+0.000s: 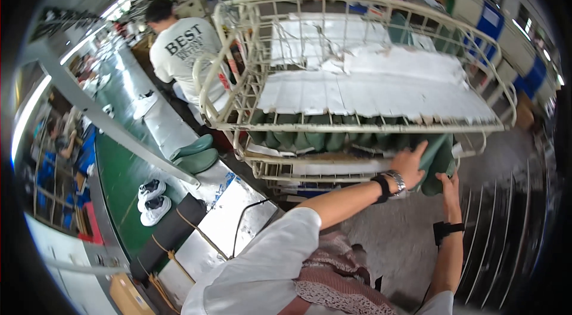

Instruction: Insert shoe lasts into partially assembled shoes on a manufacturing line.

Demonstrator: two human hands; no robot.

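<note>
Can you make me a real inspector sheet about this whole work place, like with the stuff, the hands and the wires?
Surface: wire rack, top shelf lined with creased white sheets.
Job's things: green shoe-shaped pieces at the rack's right end; more in a row below the top shelf.
Clutter: pair of white shoes on a green belt.
Hands: left hand touches the green pieces, index finger extended; right hand grips their lower end.
Cables: thin black cord over a metal surface; its far end is unclear.
Surroundings: person in a white shirt, back turned.
</note>
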